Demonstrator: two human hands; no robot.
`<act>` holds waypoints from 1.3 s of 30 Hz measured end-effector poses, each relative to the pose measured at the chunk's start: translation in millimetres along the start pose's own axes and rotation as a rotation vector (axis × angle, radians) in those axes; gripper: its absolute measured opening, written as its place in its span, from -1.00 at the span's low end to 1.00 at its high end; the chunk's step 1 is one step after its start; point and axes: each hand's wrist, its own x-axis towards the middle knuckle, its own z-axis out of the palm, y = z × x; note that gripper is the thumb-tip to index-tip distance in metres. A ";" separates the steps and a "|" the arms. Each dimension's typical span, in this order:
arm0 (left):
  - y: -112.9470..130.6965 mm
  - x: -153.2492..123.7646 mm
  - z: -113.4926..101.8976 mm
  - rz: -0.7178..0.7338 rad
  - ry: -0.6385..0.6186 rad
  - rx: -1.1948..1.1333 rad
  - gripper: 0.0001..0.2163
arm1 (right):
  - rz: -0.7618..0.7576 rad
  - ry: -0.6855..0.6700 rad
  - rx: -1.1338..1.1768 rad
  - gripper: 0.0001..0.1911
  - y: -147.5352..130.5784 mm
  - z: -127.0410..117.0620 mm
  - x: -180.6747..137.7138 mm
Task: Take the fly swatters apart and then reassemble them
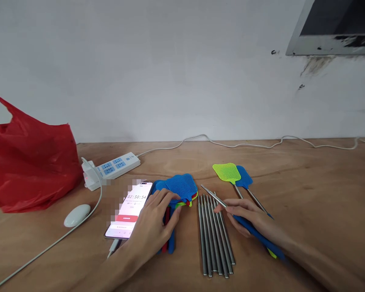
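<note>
My left hand lies with its fingers spread on a stack of plastic fly-swatter heads, blue on top, with red, green and yellow edges showing beneath. My right hand pinches one thin metal rod that slants up to the left. Under that hand lies a blue swatter handle. Between the hands a row of several metal rods lies side by side. Two assembled swatters, one green and one blue, rest behind my right hand.
A phone with a running timer lies left of the stack, plugged into a cable. Behind it are a white power strip, a white oval object and a red plastic bag. A white cable runs along the wall.
</note>
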 end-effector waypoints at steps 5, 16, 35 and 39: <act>-10.9 -1.3 5.7 0.073 -0.060 0.137 -0.55 | 0.038 0.099 -0.130 -0.47 -4.7 2.0 -3.0; -13.9 -1.6 8.5 0.070 -0.043 0.167 -0.58 | 0.102 -0.002 -0.197 -0.44 -5.3 2.2 -4.8; -29.0 0.8 16.1 -0.057 -0.097 0.218 -0.44 | 0.217 -0.172 -0.226 -0.49 0.2 1.3 -6.9; -31.3 2.8 17.1 -0.052 -0.069 0.232 -0.47 | 0.223 -0.181 -0.252 -0.47 -1.7 2.6 -6.1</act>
